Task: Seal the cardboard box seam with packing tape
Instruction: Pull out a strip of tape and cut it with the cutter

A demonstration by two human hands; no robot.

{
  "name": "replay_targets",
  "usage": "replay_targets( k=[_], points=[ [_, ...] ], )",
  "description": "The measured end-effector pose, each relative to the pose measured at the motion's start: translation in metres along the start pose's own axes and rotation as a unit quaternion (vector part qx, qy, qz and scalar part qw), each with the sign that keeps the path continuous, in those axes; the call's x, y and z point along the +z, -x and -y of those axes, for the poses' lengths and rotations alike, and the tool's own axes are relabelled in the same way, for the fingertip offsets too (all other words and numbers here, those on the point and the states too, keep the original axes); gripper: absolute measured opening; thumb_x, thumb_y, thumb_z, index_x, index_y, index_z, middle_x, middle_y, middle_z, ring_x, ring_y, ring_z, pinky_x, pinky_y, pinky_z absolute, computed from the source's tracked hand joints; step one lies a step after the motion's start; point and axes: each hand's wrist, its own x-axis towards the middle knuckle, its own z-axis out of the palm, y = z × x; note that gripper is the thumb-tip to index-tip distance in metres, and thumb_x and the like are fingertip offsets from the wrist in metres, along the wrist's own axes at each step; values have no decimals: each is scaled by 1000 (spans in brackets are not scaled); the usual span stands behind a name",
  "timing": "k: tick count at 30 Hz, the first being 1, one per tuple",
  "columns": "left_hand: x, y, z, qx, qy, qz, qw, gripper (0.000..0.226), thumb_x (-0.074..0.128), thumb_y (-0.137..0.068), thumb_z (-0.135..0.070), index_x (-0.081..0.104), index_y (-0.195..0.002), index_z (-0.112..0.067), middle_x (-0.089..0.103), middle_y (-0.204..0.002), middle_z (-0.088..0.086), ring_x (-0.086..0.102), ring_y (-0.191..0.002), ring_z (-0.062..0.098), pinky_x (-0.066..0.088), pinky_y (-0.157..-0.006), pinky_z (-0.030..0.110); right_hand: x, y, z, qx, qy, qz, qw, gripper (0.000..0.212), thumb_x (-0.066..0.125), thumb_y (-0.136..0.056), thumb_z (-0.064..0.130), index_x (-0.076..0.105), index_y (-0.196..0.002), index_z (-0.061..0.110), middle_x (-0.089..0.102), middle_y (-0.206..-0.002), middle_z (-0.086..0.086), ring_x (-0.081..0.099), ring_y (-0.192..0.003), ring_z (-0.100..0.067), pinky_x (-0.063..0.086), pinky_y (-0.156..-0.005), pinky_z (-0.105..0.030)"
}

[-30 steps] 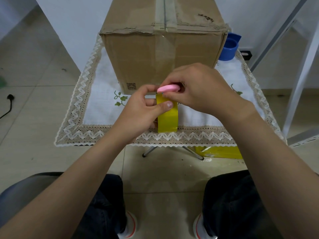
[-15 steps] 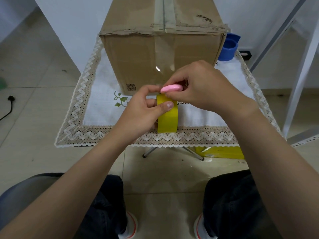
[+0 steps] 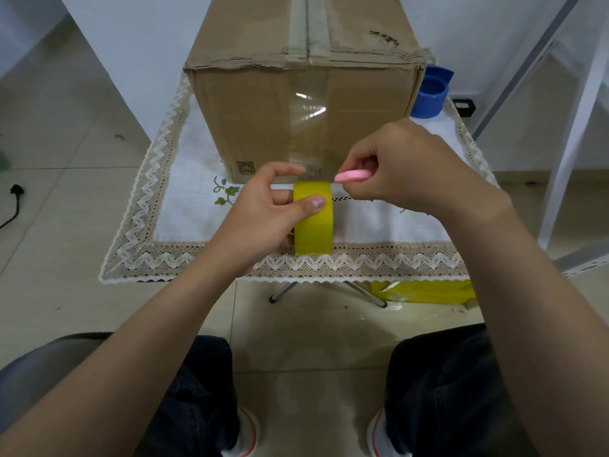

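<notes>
The box stands on a lace-edged cloth over a small table, its top seam running away from the camera. A clear strip of tape already runs along that seam and down the near face, stretching to the yellow roll held just in front of the box's foot.

The left hand is closed round the roll, thumb pressed on its outer face. The right hand pinches a small pink cutter, its tip just beside the strip's right edge; whether it touches the tape I cannot tell.

Judging from this, the strip is about to be cut. If the roll slackens, the tape may fold and stick to itself; a skewed cut could tear raggedly, or a pull could peel the strip off the near face.

A QR code label sits low on the near face. Dark marks on the top are unreadable. A blue tub stands behind the box to the right.
</notes>
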Motion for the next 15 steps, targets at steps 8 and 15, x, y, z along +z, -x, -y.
replay_targets(
  k=[8,15],
  points=[
    [2,1,-3,-7,-4,1,1000,40,74,-93,-14,55,-126,-23,81,-79,-2,75,-64,11,54,-47,24,-5,6,-35,120,5,60,991,16,68,-89,49,76,-91,35,71,-79,13,68,-74,-14,61,-70,-43],
    [2,3,-2,-5,-4,2,1000,41,74,-93,-14,55,-129,-19,81,-79,-2,75,-62,10,53,-46,23,6,8,-61,254,63,85,961,29,61,-94,59,71,-104,34,74,-105,6,68,-97,-24,56,-90,-42]
  ],
)
